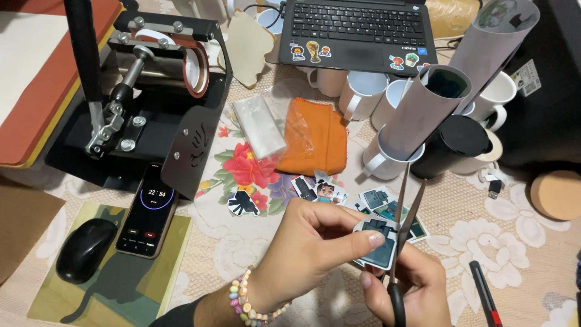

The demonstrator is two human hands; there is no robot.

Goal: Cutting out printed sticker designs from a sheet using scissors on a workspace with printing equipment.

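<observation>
A black mug heat press (142, 91) fills the upper left of the lace-covered table (242, 248), with a dark laptop (357, 30) at the top edge. To the right stand white mugs (363, 91) and a black mug (457, 145), rolled grey sheets (423, 112) poking out of them and leaning over the work area. An orange cloth (315, 136) lies in the middle beside a clear plastic packet (259, 125). Lower left, a smartphone (148, 212) showing a timer and a black mouse (85, 248) rest on a green mat (157, 278). Cut-out stickers (321, 191) are scattered just above the hands.

The left hand (308, 242) — beaded bracelet (242, 300) on its wrist — comes in from below, thumb and forefinger pinching a printed sticker sheet (378, 242) at its upper edge. The right hand (405, 290), lower and partly under the sheet, grips scissors (402, 224); its fingers curl around the handles, while the blades stand slightly parted, pointing up along the sheet's right side.
</observation>
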